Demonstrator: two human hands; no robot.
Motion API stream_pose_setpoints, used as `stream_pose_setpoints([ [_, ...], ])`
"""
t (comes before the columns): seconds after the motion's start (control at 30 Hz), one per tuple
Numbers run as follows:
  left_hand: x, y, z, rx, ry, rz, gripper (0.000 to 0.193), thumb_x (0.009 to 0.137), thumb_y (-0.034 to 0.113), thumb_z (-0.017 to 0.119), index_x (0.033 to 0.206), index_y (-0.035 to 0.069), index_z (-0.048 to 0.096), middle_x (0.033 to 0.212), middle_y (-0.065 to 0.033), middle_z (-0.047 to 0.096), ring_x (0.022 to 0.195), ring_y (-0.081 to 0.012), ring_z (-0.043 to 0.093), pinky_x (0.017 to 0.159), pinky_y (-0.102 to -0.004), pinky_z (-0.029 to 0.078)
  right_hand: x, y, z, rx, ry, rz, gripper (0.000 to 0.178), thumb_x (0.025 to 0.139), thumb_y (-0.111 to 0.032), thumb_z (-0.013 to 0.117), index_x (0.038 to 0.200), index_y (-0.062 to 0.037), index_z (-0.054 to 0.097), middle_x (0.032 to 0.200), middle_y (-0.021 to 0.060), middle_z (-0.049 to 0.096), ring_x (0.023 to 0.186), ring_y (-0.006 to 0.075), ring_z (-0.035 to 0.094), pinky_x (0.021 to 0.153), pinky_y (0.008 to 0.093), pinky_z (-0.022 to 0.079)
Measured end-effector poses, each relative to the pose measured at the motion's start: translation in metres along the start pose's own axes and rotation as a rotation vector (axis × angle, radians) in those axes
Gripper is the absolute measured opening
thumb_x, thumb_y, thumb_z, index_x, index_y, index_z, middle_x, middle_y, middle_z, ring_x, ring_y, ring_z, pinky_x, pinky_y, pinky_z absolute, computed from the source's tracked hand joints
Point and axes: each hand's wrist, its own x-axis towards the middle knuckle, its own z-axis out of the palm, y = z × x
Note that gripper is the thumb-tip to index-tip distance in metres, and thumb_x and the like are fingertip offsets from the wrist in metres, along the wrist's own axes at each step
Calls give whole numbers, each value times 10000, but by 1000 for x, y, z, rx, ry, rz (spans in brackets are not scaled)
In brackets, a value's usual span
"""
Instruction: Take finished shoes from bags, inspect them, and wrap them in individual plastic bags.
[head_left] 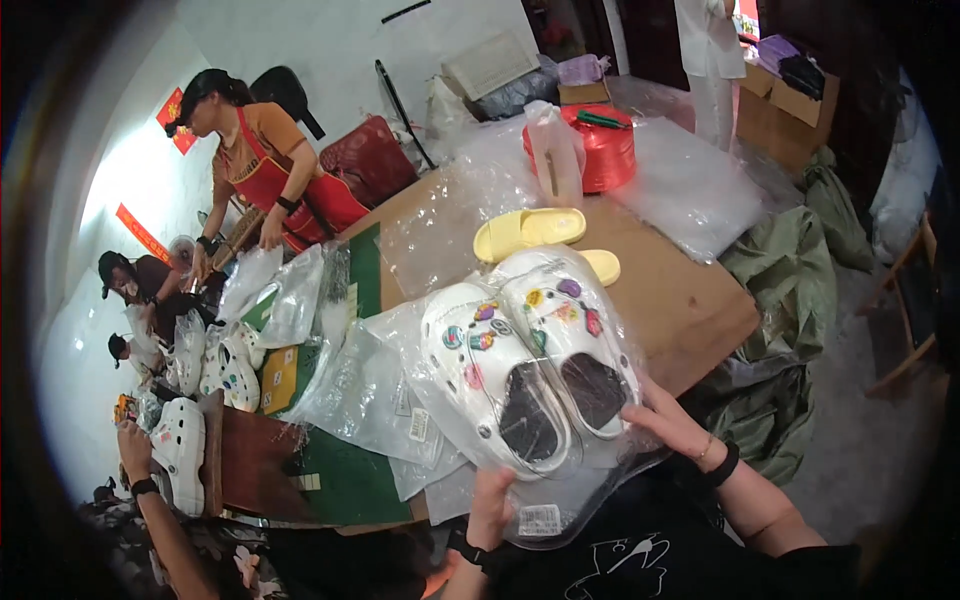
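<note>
A pair of white clogs (480, 345) with colourful charms lies inside a transparent plastic bag (400, 350), heels toward me. My left hand (490, 505) is closed on the near edge of the bag, by the heel of the left clog. Against the side of the right clog, my right hand (672, 420) grips through the plastic with its fingers along the heel. A barcode label (540, 520) shows on the bag between my hands. Just beyond the clogs are a yellow slide sandal (530, 232) and a second yellow slide (601, 266), partly hidden by the bag.
Flat plastic bags (345, 410) cover the table's left part. A red roll of plastic twine (605, 150) stands at the back. Co-workers sit or stand on the left; one's hand (135, 450) is by another white clog (180, 455). Green sacks (790, 270) lie at the right edge.
</note>
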Motion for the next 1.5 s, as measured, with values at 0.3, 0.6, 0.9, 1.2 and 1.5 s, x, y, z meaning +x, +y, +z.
stream_pose_setpoints([
  [0.3,2,-28,-6,-75,-70,20,722,823,210,765,1400,18,377,1285,-68,552,1156,-193,554,1001,-354,451,-15,-7,8,397,-47,39,866,837,-72,662,1537,-27,155,1512,110,329,1370,199,346,1131,326,269],
  [0.6,19,-52,-33,-28,-151,95,584,943,278,657,1400,26,395,1288,-49,545,1180,-167,511,1032,-346,396,3,-4,7,495,25,58,779,810,-63,649,1495,-12,282,1426,94,455,1298,190,434,1096,324,317],
  [0.9,16,-58,-27,158,-11,-13,460,1056,319,421,1369,-18,425,1276,-78,549,1072,-179,566,971,-330,443,13,-7,18,337,97,38,719,826,-101,654,1465,-5,338,1320,83,533,1198,167,497,1017,306,399],
  [1.2,7,-39,-16,626,45,-122,444,1069,321,366,1317,-33,468,1212,-94,581,1078,-197,563,928,-335,461,19,10,15,35,60,168,659,892,-289,665,1432,-35,386,1232,71,571,962,131,590,764,291,532],
  [1.5,36,-66,-55,432,92,-86,365,1044,308,447,1159,-15,572,1112,-69,599,987,-124,527,873,-290,434,16,15,20,-809,174,-9,674,885,-453,613,1340,17,452,1218,219,532,1156,395,507,985,425,418],
])
